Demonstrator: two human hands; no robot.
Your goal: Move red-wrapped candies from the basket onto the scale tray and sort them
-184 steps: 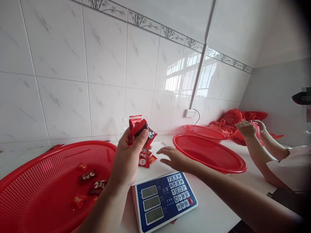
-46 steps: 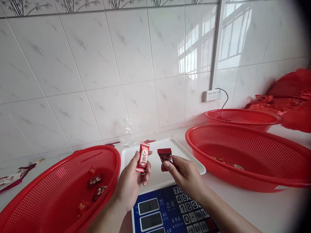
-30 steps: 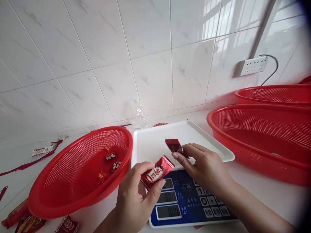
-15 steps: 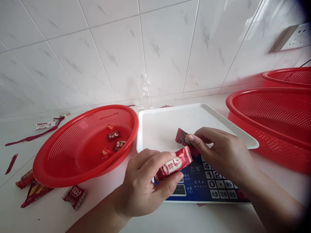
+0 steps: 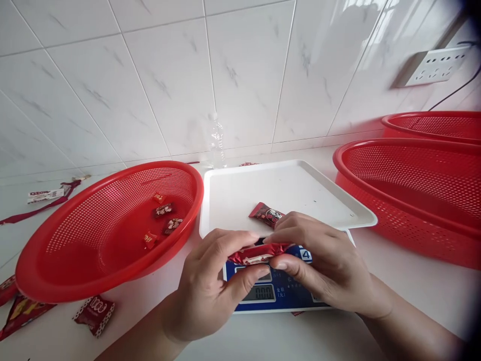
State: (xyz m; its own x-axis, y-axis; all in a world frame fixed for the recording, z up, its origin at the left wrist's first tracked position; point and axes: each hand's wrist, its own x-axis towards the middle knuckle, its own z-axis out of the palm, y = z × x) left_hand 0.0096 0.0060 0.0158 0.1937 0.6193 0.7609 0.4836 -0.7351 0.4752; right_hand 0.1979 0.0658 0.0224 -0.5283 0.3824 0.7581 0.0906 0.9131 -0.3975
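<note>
My left hand (image 5: 210, 286) and my right hand (image 5: 319, 260) both pinch a long red candy wrapper (image 5: 255, 254) with a white label, held level over the blue panel of a weighing scale (image 5: 274, 293). A second, dark red candy (image 5: 266, 214) sticks out behind my right hand's fingers over the scale's white tray (image 5: 263, 190); I cannot tell whether the hand holds it or it lies on the tray.
A red mesh basket (image 5: 48, 265) at the left holds several small candies (image 5: 163, 210). Two more red baskets (image 5: 413, 200) stand at the right. Loose candy packets (image 5: 93, 313) and wrapper strips (image 5: 41, 195) lie on the white counter. A clear bottle (image 5: 217, 140) and a wall socket (image 5: 432, 65) are by the tiled wall.
My hands have come together: the right hand now also grips the long red wrapper that the left held alone. The view has tilted down from the wall to the counter.
</note>
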